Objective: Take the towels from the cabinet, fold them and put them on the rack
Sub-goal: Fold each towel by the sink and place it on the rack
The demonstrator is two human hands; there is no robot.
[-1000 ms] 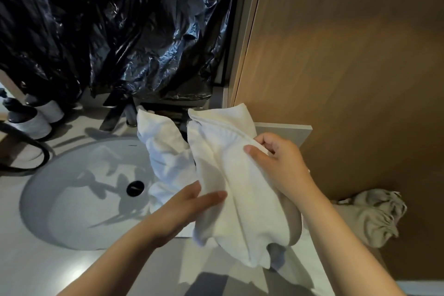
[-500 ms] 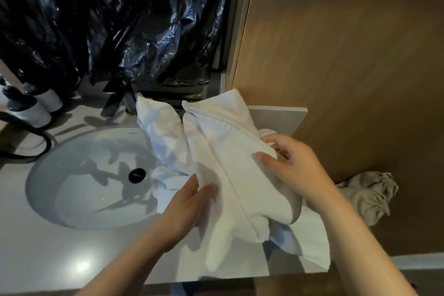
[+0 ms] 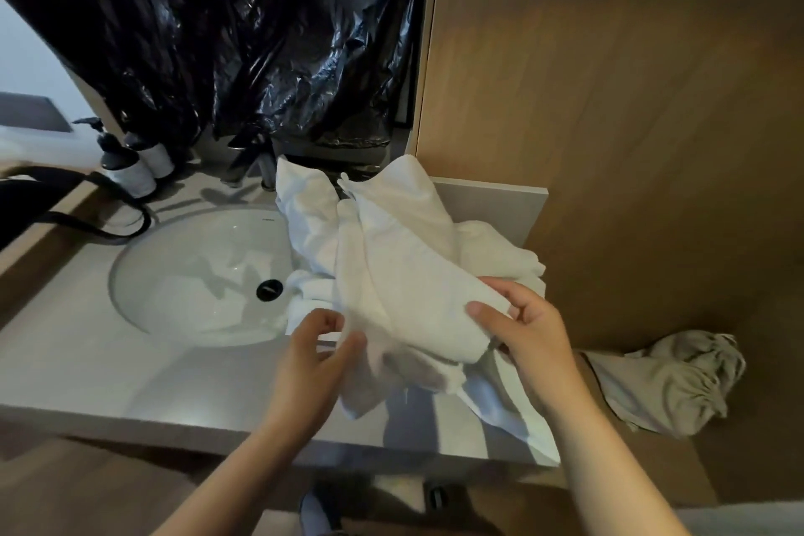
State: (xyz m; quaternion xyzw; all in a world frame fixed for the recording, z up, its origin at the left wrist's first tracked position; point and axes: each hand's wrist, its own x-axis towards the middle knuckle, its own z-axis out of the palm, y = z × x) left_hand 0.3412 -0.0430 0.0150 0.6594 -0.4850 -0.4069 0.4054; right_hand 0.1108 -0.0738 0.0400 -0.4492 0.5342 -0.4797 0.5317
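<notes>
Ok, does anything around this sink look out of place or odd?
Yes. Black plastic sheeting hangs crumpled over the wall above the faucet, the white towels spill over the basin rim, and a beige cloth lies bunched low, right of the counter.

Round white sink [image 3: 182,274] set in a pale grey countertop [image 3: 108,366], black drain [image 3: 269,290] in its bottom. Dark faucet [image 3: 250,163] behind it, two pump bottles [image 3: 126,172] off to the left (dark tops, white bodies) with a black cord [image 3: 87,222] looping beside them. Crinkly black plastic sheeting [image 3: 261,35] hangs above. Wood panel [image 3: 631,100] on the right, bunched beige cloth [image 3: 665,387] low against it.
</notes>
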